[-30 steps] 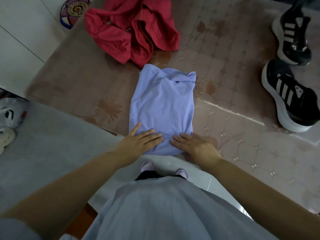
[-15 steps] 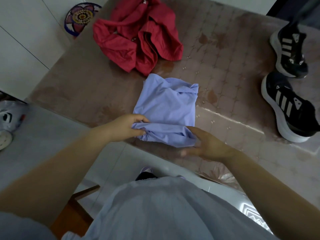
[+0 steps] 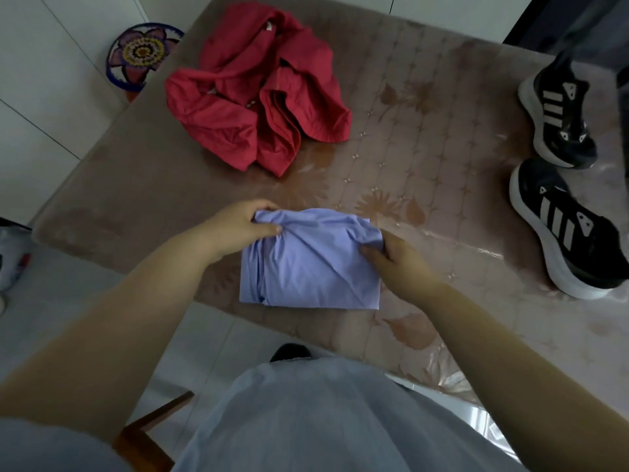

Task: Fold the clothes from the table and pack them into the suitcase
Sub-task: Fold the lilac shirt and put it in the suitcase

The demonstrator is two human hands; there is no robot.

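The lilac garment (image 3: 313, 267) lies folded into a small rectangle at the near edge of the desk (image 3: 425, 124). The left hand (image 3: 243, 224) grips its far left corner, the fingers curled around bunched cloth. The right hand (image 3: 398, 264) pinches the far right corner between thumb and fingers. Further back on the desk a red garment (image 3: 258, 97) lies crumpled, well apart from the lilac one. A pair of black shoes (image 3: 565, 229) with white stripes stands on the right side.

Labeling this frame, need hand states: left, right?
Left hand: pinching the lavender garment's far left corner.
Right hand: gripping its far right corner.
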